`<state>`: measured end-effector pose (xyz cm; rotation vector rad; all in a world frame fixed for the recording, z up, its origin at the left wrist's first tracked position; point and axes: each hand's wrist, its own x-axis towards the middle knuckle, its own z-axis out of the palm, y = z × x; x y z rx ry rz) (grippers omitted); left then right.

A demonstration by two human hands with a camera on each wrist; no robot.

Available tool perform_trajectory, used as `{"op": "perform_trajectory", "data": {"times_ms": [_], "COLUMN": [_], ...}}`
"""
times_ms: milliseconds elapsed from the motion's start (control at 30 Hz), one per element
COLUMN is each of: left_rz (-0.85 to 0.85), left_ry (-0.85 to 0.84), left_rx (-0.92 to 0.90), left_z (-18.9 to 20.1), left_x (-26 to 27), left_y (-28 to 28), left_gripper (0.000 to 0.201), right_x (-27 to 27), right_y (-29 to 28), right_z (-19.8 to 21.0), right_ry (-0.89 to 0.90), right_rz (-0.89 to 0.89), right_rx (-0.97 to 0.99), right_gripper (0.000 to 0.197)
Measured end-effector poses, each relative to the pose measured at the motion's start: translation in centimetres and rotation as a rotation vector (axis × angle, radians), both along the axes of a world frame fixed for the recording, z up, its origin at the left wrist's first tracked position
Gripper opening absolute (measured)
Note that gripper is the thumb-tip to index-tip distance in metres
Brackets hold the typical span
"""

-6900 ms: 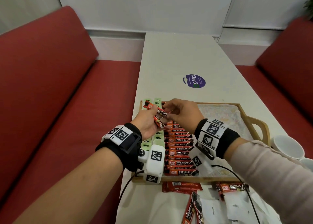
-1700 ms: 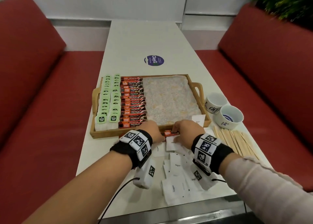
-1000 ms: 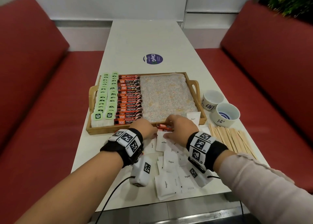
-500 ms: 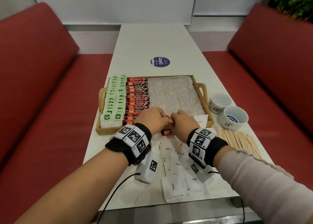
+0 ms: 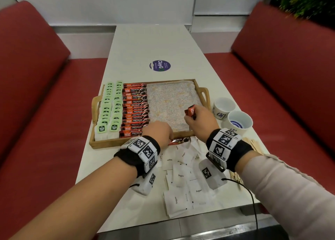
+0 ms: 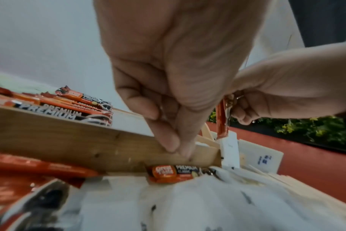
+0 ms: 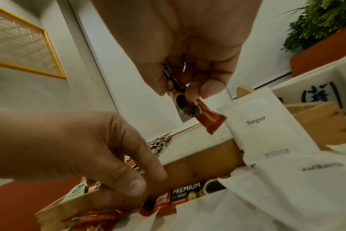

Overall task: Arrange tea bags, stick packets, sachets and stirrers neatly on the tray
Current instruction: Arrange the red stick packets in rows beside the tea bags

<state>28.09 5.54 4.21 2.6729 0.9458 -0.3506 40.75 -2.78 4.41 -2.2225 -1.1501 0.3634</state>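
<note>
The right hand [image 5: 200, 121] is raised above the wooden tray's [image 5: 116, 144] near right corner, thumb and fingers pinching a red coffee stick packet [image 5: 190, 111] that hangs end-down from them in the right wrist view. The left hand [image 5: 159, 131] sits low at the tray's near wall, its fingertips [image 6: 172, 141] drawn together, pointing down just above another red stick packet [image 5: 179, 141] lying on the table against that wall; they hold nothing.

Inside the tray, 2 columns of green-tagged tea bags [image 5: 108, 111] fill the 9 o'clock side, with a stacked column of red stick packets [image 5: 135, 111] just beside them; the patterned liner [image 5: 172, 102] covers the rest. White sugar sachets [image 5: 181, 176] lie scattered at 6 o'clock of the tray, wooden stirrers [image 5: 251, 142] at 4 o'clock, 2 white cups [image 5: 232, 113] at 3 o'clock. A round purple sticker [image 5: 160, 65] sits at 12 o'clock on the long white table [image 5: 150, 40]. Red benches [image 5: 45, 98] flank both sides; a green plant [image 5: 304, 0] stands at the upper right.
</note>
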Motion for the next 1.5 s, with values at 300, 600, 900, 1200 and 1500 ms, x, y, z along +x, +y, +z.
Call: {"op": "perform_trajectory", "data": {"times_ms": [300, 600, 900, 1200, 1500], "left_rz": [-0.126, -0.128, -0.142, 0.031, 0.486], "left_ry": [0.196, 0.197, 0.189, -0.140, -0.470], "left_rx": [0.053, 0.231, 0.301, -0.061, -0.828], "left_z": [-1.2, -2.0, -2.7, 0.3, 1.5], "left_x": [1.2, 0.9, 0.6, -0.9, -3.3], "left_y": [-0.2, -1.1, -1.5, 1.1, 3.0], "left_gripper": [0.034, 0.034, 0.022, 0.027, 0.016], "right_x": [0.0, -0.4, -0.9, -1.7, -4.2], "right_y": [-0.6, -0.6, -0.7, -0.6, 1.0], "right_z": [-0.4, -0.1, 0.3, 1.1, 2.0], "right_ry": [0.013, 0.010, 0.023, 0.013, 0.039], "right_rz": [-0.024, -0.007, 0.030, 0.123, 0.220], "right_rx": [0.009, 0.031, 0.013, 0.105, 0.291], "right_gripper": [0.016, 0.016, 0.021, 0.015, 0.013]}}
